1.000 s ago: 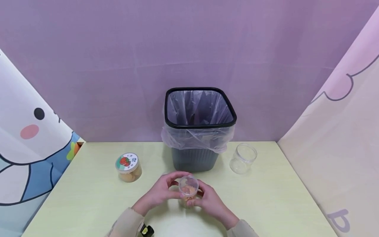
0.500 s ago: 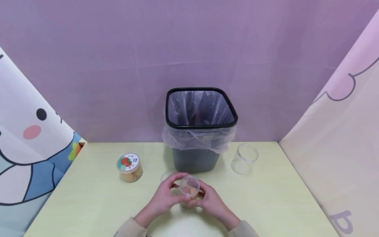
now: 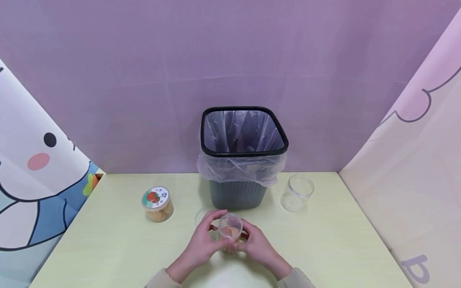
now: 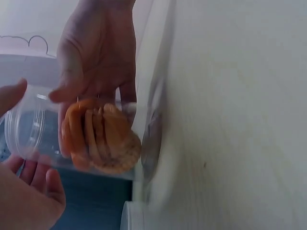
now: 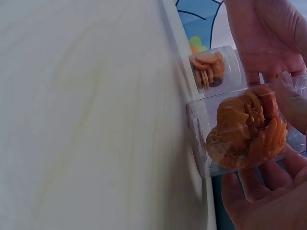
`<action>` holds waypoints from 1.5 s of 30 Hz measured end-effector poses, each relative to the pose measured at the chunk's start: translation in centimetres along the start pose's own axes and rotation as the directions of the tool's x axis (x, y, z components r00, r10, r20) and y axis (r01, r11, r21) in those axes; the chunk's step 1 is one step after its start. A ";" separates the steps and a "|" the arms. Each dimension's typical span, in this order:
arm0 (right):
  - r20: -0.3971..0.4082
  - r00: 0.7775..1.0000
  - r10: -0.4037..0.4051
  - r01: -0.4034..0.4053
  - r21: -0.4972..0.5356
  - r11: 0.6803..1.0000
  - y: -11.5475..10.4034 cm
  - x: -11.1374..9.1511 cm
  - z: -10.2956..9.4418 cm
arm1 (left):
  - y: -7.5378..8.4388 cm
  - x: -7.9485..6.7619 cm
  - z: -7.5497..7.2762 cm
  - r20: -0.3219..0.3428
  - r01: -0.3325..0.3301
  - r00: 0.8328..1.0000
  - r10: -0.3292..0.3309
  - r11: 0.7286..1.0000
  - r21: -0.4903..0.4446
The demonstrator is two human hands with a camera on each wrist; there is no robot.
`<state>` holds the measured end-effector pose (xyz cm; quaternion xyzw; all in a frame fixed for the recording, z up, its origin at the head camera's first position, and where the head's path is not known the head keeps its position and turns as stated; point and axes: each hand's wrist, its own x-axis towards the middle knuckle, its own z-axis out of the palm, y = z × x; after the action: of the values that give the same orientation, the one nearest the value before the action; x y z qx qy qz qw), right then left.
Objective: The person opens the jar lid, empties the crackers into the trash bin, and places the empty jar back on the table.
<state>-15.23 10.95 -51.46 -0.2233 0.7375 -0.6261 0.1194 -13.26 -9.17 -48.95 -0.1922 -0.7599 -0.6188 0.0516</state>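
A clear plastic jar [image 3: 231,226] stands between both hands near the front middle of the table, with orange-brown crackers [image 4: 101,136] heaped in its bottom. My left hand [image 3: 201,242] curls round its upper part, thumb in front and fingers behind. Lower down, my right hand [image 3: 257,246] grips the opposite side, its thumb close to the left thumb. Whether anything covers the jar's mouth, I cannot tell. A clear round rim [image 3: 200,216], perhaps a lid, lies partly hidden behind the left hand.
A bin [image 3: 235,194] with a black rim and a plastic liner stands behind the hands. To the left is a snack jar [image 3: 158,204] with a tomato-printed lid. On the right stands another clear jar [image 3: 296,194]. Cloth walls [image 3: 126,120] edge the table.
Both hands keep hold of the jar. My left hand has turned slightly and its forearm has shifted right, so a black item by the sleeve has left view. The clear rim shows more.
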 end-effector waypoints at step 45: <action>-0.006 1.000 0.013 -0.013 0.015 1.000 -0.5 -0.3 0.0 | -1.6 2.9 -3.1 0.396 0.104 0.918 -0.011 0.971 -0.213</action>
<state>-14.87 11.01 -51.06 -0.2156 0.7348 -0.6313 0.1228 -16.98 -11.77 -48.84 -0.2943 -0.6833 -0.6529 -0.1422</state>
